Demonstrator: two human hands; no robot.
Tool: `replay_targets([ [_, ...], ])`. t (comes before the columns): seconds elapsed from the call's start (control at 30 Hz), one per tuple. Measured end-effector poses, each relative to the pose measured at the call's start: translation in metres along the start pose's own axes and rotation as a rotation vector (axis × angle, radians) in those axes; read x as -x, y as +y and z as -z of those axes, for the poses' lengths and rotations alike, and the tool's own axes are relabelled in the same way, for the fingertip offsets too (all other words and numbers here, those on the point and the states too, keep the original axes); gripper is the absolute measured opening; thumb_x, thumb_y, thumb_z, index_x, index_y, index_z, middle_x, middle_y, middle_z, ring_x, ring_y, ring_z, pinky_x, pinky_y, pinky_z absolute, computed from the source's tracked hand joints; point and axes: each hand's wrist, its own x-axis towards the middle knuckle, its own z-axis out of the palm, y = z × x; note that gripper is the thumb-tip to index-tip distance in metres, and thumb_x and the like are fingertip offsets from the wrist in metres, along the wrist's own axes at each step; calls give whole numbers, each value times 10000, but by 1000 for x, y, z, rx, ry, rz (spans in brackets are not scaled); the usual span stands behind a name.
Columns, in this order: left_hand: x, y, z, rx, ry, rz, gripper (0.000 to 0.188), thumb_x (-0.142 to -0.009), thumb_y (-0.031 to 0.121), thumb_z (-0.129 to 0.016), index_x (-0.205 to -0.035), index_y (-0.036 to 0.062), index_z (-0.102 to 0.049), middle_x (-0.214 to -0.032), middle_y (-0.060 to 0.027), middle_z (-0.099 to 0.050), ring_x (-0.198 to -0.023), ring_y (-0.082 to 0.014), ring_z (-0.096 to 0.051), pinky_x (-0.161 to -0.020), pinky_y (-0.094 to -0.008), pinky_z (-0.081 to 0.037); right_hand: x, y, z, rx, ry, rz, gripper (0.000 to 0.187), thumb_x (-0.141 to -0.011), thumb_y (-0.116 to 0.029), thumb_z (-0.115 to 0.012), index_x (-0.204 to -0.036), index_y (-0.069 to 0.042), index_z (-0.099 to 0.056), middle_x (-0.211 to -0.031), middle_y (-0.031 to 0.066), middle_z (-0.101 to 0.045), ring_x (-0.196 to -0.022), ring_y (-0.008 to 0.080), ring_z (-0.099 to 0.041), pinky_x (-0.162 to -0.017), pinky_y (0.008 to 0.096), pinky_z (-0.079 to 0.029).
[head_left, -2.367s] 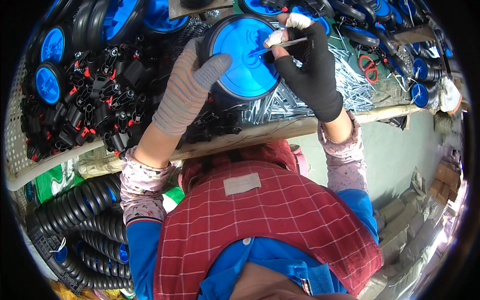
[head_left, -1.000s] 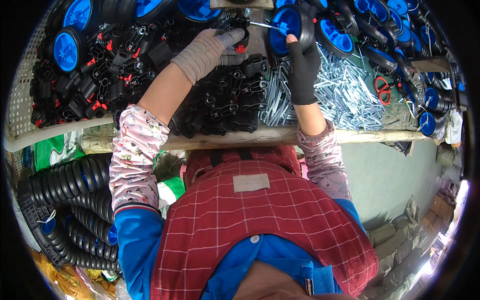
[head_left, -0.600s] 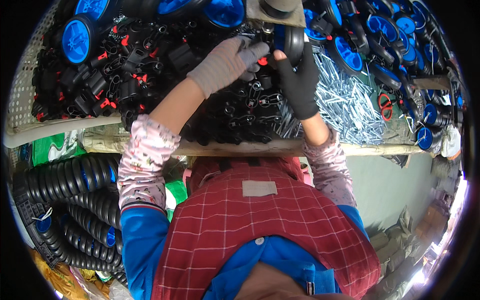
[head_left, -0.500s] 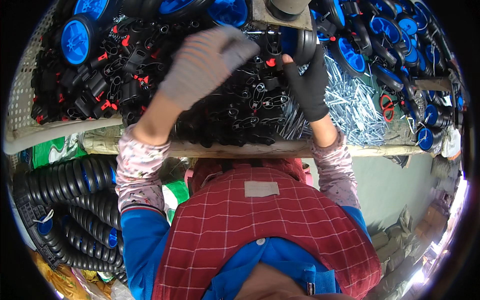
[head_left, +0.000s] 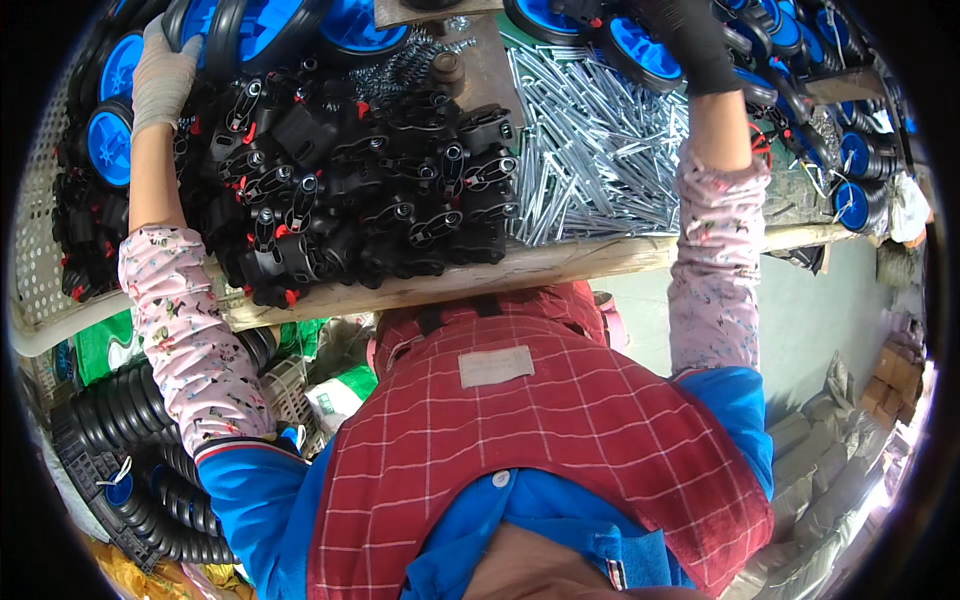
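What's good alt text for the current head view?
A person at a wooden-edged workbench has a pale-grey-gloved left hand at black-tyred blue plastic wheels, upper left, and a black-gloved right hand at similar wheels, upper right. Between the hands lie heaped black plastic fittings with some red parts and a pile of thin silver metal rods.

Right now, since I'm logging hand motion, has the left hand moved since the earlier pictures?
Yes: the left hand has moved left, farther from the metal rods, and is now at a blue-and-black wheel.
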Motion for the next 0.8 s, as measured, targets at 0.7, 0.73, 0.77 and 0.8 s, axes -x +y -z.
replay_targets([
  [0.7,209,117,38,387,135,-1035,322,-703,138,-729,-1013,156,-647,-1088,-41,-617,-1007,-231,-633,-978,-536,-500,44,-47,-97,574,-505,-313,181,-765,-217,-667,-813,-58,-736,-785,174,-710,-768,352,-710,-677,470,-549],
  [0.73,213,117,35,410,143,-1015,329,-703,144,-732,-1020,157,-642,-1084,-40,-614,-1014,-228,-627,-977,-536,-501,43,-55,-92,525,-366,-363,201,-800,-215,-661,-926,-63,-706,-799,176,-709,-776,364,-704,-686,480,-550],
  [0.77,217,117,31,408,141,-1012,336,-704,150,-734,-1026,157,-638,-1080,-38,-611,-1020,-226,-622,-976,-537,-501,42,-64,-82,519,-317,-326,201,-842,-206,-652,-1004,-87,-661,-818,169,-709,-781,374,-699,-675,482,-543],
  [0.8,221,117,27,419,153,-1011,344,-704,156,-736,-1032,157,-633,-1077,-37,-608,-1027,-223,-616,-975,-538,-501,41,-77,-74,291,-249,-340,155,-892,-208,-653,-1007,-104,-649,-851,159,-713,-783,376,-698,-655,445,-539],
])
